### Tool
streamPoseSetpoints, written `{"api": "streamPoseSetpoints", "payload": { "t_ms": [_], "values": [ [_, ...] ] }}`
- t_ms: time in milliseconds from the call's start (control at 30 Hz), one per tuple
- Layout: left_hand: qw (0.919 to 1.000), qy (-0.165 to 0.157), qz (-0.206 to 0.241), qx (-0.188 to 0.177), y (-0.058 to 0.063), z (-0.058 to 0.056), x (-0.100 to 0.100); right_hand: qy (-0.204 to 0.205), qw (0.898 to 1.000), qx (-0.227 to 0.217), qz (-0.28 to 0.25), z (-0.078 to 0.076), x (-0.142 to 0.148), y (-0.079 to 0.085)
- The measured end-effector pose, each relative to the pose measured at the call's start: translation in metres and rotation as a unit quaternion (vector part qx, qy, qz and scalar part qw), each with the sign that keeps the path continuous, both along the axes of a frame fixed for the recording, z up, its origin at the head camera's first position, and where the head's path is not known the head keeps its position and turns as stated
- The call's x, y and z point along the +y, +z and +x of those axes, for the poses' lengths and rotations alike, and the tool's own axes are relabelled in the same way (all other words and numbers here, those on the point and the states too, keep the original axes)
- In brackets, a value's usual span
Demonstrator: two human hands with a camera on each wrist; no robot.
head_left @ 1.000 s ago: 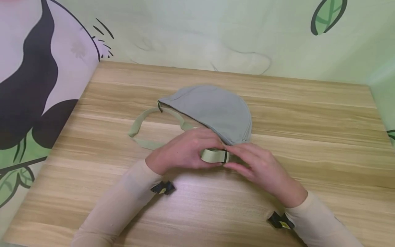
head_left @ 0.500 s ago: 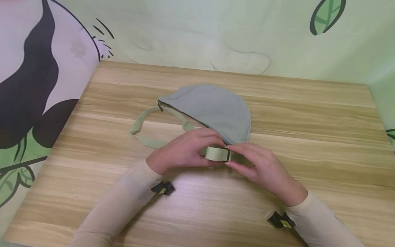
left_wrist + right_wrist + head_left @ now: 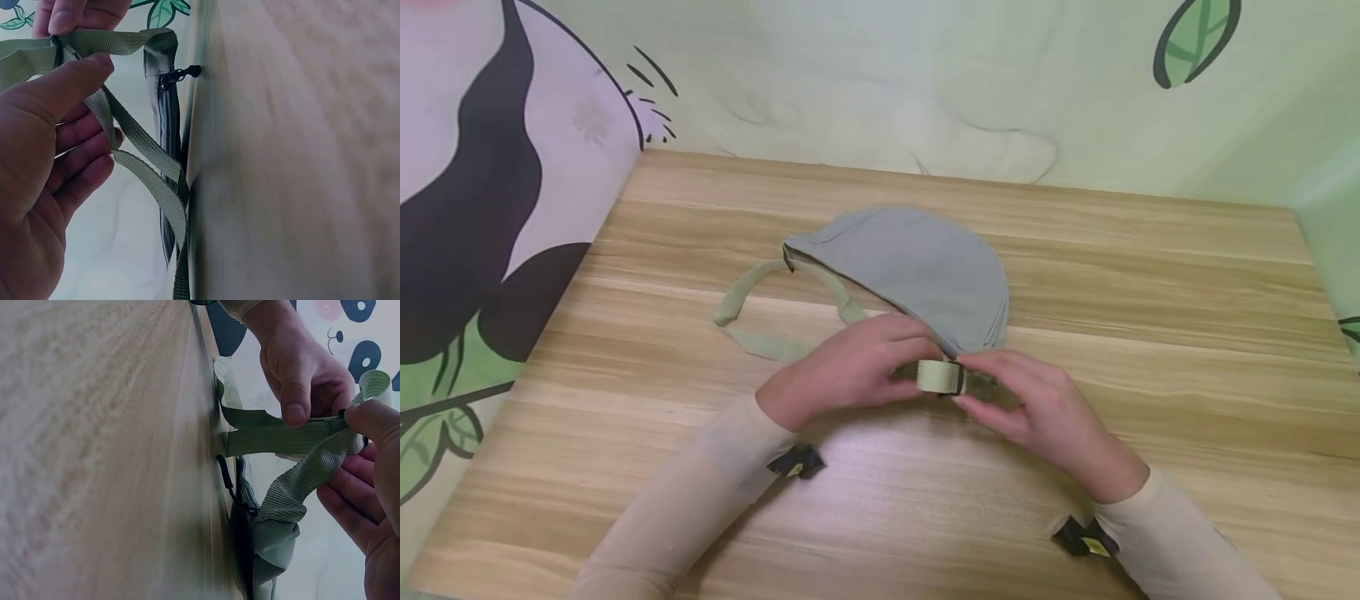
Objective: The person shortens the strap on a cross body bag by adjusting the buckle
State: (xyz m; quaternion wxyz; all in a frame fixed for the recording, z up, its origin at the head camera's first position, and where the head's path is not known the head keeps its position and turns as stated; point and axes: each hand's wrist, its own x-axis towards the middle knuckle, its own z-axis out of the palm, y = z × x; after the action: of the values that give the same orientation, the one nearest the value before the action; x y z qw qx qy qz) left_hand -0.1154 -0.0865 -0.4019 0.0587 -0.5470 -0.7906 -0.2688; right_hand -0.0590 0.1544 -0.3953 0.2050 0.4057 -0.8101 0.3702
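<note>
A grey waist bag (image 3: 910, 275) lies on the table with its zipped edge facing me. Its pale green webbing strap (image 3: 737, 292) trails out to the left and comes back under my hands. My right hand (image 3: 1037, 396) pinches a black slider buckle (image 3: 959, 377) between thumb and fingers. A short loop of webbing (image 3: 934, 376) stands up at the buckle. My left hand (image 3: 857, 362) pinches the strap just left of it, thumb on the webbing in the right wrist view. The left wrist view shows two strap lengths (image 3: 150, 187) hanging below the left fingers.
The bag's black zipper pull (image 3: 184, 73) sticks out near the strap end. A wood-grain table (image 3: 1150, 400) reaches back to a printed cloth wall (image 3: 850, 83). Black wrist mounts (image 3: 796, 460) sit at both sleeves.
The webbing loop at the buckle has grown shorter, its left end drawing toward the right hand. The buckle has shifted slightly right. The bag has barely moved.
</note>
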Motion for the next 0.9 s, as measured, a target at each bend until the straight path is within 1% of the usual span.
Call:
{"api": "streamPoseSetpoints", "payload": {
  "t_ms": [200, 433, 500, 633, 767, 900],
  "values": [
    [0.9998, 0.011, -0.01, 0.013, -0.001, 0.0, -0.005, 0.009, 1.0, 0.001, 0.0, -0.001, 0.002, 0.0],
    [0.9993, 0.029, -0.002, 0.022, -0.002, 0.0, -0.015, 0.018, 1.0, 0.002, -0.002, -0.001, 0.004, 0.0],
    [0.999, 0.034, -0.012, 0.024, -0.002, 0.0, -0.017, 0.02, 1.0, 0.001, -0.002, -0.001, 0.005, 0.0],
    [0.9972, 0.049, -0.045, 0.033, 0.0, 0.002, -0.024, 0.023, 1.0, 0.005, -0.006, -0.002, 0.008, 0.001],
    [0.9945, 0.073, -0.067, 0.035, 0.003, 0.002, -0.034, 0.026, 1.0, 0.011, -0.013, -0.003, 0.011, 0.002],
    [0.9917, 0.094, -0.081, 0.034, 0.002, 0.002, -0.045, 0.029, 0.999, 0.006, -0.013, -0.004, 0.013, 0.002]
  ]
}}
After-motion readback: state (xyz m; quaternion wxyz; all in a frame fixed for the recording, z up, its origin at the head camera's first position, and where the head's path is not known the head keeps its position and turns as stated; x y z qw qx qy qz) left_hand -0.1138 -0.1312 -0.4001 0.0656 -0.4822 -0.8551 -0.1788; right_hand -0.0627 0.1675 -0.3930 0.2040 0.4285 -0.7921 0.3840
